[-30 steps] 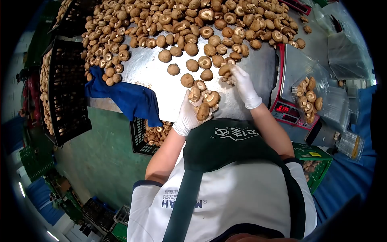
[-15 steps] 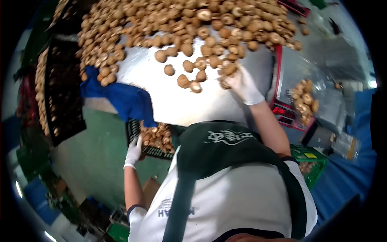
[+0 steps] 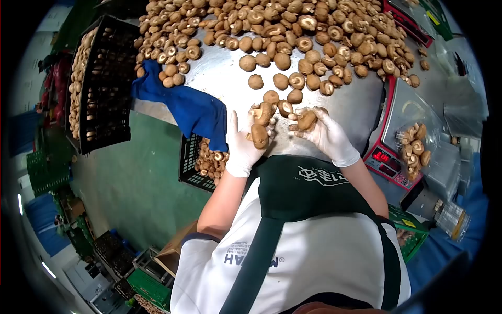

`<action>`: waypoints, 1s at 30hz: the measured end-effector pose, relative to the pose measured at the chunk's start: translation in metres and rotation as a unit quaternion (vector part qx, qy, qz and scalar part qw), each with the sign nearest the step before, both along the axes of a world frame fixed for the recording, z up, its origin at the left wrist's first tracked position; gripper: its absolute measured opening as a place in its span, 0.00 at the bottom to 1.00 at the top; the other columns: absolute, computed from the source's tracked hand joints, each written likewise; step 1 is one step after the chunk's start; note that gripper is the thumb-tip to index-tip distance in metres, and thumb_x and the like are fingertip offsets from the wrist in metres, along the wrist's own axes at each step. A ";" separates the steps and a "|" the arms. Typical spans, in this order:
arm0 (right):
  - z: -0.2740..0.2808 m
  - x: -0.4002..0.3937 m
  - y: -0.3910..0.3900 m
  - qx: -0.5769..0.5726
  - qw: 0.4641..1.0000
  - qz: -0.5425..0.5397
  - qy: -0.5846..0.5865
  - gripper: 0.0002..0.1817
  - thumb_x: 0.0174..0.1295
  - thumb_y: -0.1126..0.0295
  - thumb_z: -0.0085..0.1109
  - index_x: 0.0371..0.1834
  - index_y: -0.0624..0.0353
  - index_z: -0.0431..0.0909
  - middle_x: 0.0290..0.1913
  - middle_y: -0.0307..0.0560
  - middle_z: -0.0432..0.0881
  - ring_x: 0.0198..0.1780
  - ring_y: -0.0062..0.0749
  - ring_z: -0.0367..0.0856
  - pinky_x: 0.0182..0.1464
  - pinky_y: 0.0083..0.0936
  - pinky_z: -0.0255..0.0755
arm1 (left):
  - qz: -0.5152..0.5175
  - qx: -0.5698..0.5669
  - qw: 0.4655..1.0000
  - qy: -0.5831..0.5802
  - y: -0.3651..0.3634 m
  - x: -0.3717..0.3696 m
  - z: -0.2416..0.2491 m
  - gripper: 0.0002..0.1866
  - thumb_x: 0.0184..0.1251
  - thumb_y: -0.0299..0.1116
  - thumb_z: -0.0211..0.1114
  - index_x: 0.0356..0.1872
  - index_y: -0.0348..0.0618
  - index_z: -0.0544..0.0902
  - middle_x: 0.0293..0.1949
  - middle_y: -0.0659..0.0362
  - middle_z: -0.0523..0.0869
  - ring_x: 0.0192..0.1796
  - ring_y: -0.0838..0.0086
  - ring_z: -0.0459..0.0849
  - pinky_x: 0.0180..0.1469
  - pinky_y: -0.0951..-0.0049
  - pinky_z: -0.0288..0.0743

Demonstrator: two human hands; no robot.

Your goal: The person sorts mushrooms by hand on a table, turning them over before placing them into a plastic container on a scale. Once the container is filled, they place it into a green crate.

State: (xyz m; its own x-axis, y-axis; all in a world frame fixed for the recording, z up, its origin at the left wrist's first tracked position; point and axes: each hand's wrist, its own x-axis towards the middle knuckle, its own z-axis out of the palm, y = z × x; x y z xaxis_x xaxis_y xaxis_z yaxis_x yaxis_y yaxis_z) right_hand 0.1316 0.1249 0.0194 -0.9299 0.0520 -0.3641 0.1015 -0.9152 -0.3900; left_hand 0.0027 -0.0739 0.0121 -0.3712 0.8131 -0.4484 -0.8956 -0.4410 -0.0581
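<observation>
Both my hands wear white gloves and are over the near edge of the metal table [image 3: 214, 78]. My left hand [image 3: 244, 145] is curled round a couple of brown shiitake mushrooms [image 3: 260, 136], palm turned inward. In my right hand [image 3: 330, 137] a shiitake mushroom [image 3: 307, 121] sits between thumb and fingers; part of another may be behind it. Between and just beyond the hands lie loose mushrooms [image 3: 285, 108]. A large heap of shiitake mushrooms [image 3: 272, 26] covers the far side of the table.
A blue cloth [image 3: 191, 111] hangs over the table's left edge, above a black crate [image 3: 189, 166] of mushrooms. Another black crate [image 3: 107, 89] stands farther left. At right, a red scale [image 3: 384, 157] carries a clear bag of mushrooms [image 3: 415, 152], with plastic bags [image 3: 465, 120] beyond.
My left hand has come up from the crate below to the table edge and now holds mushrooms. My right hand has drawn nearer to me, still holding mushroom. The whole view has shifted.
</observation>
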 end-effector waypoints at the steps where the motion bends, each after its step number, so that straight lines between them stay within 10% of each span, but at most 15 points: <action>1: 0.008 0.002 -0.002 -0.023 1.000 -0.008 0.000 0.22 0.79 0.62 0.33 0.60 0.68 0.69 0.59 0.58 0.77 0.61 0.51 0.77 0.65 0.48 0.71 | -0.003 -0.031 0.999 -0.008 0.007 0.003 0.003 0.34 0.68 0.67 0.52 0.67 0.58 0.69 0.65 0.54 0.75 0.59 0.60 0.77 0.58 0.58 0.74; 9: 0.016 0.016 -0.005 0.025 0.999 -0.023 -0.020 0.22 0.79 0.63 0.34 0.63 0.69 0.66 0.61 0.59 0.75 0.61 0.50 0.76 0.64 0.47 0.71 | -0.054 -0.003 0.996 -0.072 0.027 0.008 0.001 0.35 0.67 0.68 0.51 0.67 0.58 0.69 0.62 0.55 0.77 0.58 0.61 0.77 0.58 0.59 0.74; 16: 0.011 0.013 0.001 0.064 0.997 -0.040 -0.016 0.23 0.79 0.59 0.34 0.65 0.65 0.64 0.60 0.56 0.76 0.62 0.47 0.76 0.66 0.43 0.69 | -0.092 -0.145 0.976 0.136 -0.025 -0.005 0.004 0.26 0.73 0.58 0.52 0.57 0.49 0.75 0.55 0.52 0.80 0.47 0.60 0.81 0.52 0.58 0.76; 18: 0.005 0.013 0.005 0.054 0.996 -0.052 -0.038 0.23 0.79 0.59 0.34 0.66 0.65 0.63 0.60 0.57 0.75 0.62 0.47 0.76 0.66 0.43 0.68 | -0.173 -0.322 0.850 0.379 -0.074 -0.017 -0.005 0.18 0.74 0.50 0.56 0.49 0.47 0.78 0.46 0.54 0.82 0.43 0.63 0.82 0.47 0.63 0.76; 21: 0.004 0.009 0.003 0.008 0.996 -0.081 -0.041 0.21 0.78 0.62 0.38 0.64 0.67 0.65 0.54 0.53 0.79 0.57 0.41 0.79 0.64 0.38 0.70 | -0.329 -0.549 0.350 0.684 -0.132 -0.024 -0.005 0.11 0.75 0.38 0.59 0.39 0.41 0.80 0.33 0.61 0.81 0.38 0.73 0.79 0.43 0.74 0.74; 25: 0.004 0.003 -0.004 0.064 0.992 -0.099 0.040 0.26 0.70 0.73 0.45 0.70 0.69 0.58 0.63 0.56 0.72 0.65 0.42 0.73 0.70 0.39 0.64 | -0.240 -0.445 0.668 0.545 -0.105 -0.016 0.001 0.10 0.69 0.33 0.61 0.43 0.36 0.80 0.38 0.62 0.82 0.42 0.76 0.79 0.51 0.74 0.73; 27: 0.025 0.002 -0.016 0.193 0.970 -0.124 0.080 0.31 0.66 0.77 0.47 0.73 0.70 0.53 0.67 0.57 0.66 0.70 0.43 0.67 0.72 0.40 0.60 | -0.259 -0.299 0.808 0.436 -0.044 0.006 0.028 0.25 0.66 0.30 0.57 0.65 0.40 0.73 0.48 0.57 0.81 0.49 0.77 0.78 0.57 0.76 0.71; 30: 0.026 0.003 -0.014 0.315 0.934 -0.111 0.125 0.39 0.59 0.82 0.50 0.75 0.71 0.47 0.72 0.58 0.60 0.75 0.47 0.58 0.75 0.40 0.55 | -0.265 -0.154 0.890 0.338 -0.001 0.016 0.032 0.31 0.65 0.30 0.55 0.72 0.41 0.65 0.54 0.54 0.79 0.55 0.73 0.79 0.60 0.72 0.73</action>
